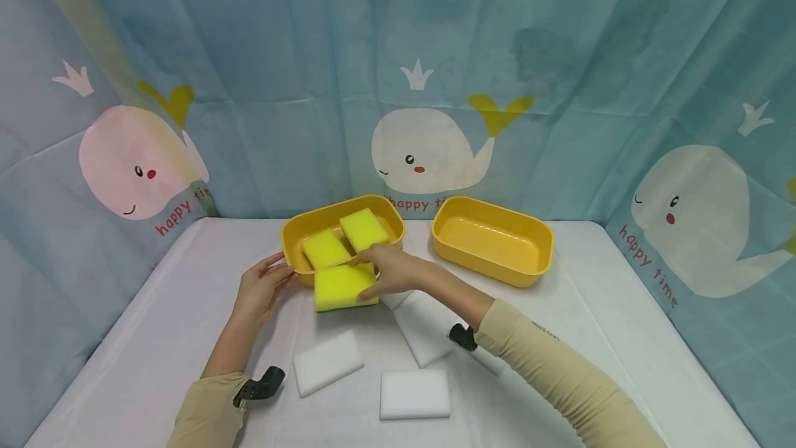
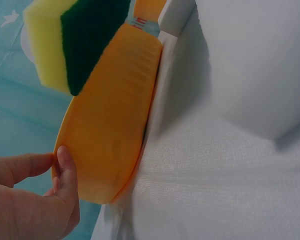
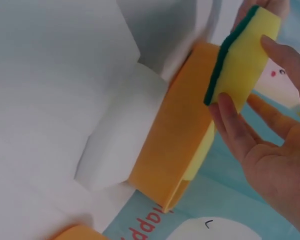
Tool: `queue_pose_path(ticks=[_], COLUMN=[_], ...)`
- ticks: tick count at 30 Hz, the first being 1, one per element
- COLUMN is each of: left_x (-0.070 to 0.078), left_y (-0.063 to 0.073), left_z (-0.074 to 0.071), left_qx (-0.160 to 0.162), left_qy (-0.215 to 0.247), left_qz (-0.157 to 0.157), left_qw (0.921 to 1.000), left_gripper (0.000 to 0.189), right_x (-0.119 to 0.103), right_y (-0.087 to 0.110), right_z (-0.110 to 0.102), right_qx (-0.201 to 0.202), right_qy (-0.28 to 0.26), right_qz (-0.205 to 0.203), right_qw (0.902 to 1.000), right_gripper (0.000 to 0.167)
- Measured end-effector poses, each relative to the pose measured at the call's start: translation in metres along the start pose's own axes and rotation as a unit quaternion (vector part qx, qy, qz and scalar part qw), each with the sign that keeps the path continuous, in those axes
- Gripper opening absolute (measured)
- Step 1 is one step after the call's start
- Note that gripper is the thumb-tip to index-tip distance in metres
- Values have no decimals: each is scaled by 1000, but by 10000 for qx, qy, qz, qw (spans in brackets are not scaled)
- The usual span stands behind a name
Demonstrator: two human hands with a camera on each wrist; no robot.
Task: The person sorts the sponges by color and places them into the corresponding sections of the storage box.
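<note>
My left hand (image 1: pixel 258 289) pinches the near-left rim of a yellow plastic bin (image 2: pixel 110 125) between thumb and fingers. Two yellow sponges lie inside that bin, one on the left (image 1: pixel 325 249) and one on the right (image 1: pixel 365 229). With my right hand (image 1: pixel 398 272) I grip a third yellow sponge (image 1: pixel 338 289) by its edges, held over the bin's front rim. Its dark green scouring layer (image 2: pixel 92 45) faces down, as the left wrist view shows. In the right wrist view, thumb and fingers (image 3: pixel 235 122) lie on the sponge's yellow sides.
To the right stands a second yellow bin (image 1: pixel 491 240). Several white sponge blocks lie on the white cloth in front, among them one at the left (image 1: pixel 328 363), one in front (image 1: pixel 415 395) and one near my right forearm (image 1: pixel 423 327). A blue whale-print curtain (image 1: pixel 311 151) hangs behind.
</note>
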State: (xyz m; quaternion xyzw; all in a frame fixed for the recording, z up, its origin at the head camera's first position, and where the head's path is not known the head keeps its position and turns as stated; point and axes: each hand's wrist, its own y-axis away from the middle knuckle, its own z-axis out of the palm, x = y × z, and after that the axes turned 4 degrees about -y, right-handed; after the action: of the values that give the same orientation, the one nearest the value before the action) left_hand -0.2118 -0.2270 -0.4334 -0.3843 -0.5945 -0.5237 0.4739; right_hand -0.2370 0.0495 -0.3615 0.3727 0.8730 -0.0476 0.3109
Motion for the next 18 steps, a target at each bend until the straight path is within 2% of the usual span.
queue_pose_path(ticks=[18], left_x=[2], left_y=[1], left_z=[1], left_qx=[43], left_qy=[8], left_qz=[-53], left_qw=[10000], left_gripper=[64], right_x=[-10], right_y=[-6], right_z=[-14], right_qx=[352], right_qy=[-172], right_qz=[266], right_qw=[9989], right_gripper=[64])
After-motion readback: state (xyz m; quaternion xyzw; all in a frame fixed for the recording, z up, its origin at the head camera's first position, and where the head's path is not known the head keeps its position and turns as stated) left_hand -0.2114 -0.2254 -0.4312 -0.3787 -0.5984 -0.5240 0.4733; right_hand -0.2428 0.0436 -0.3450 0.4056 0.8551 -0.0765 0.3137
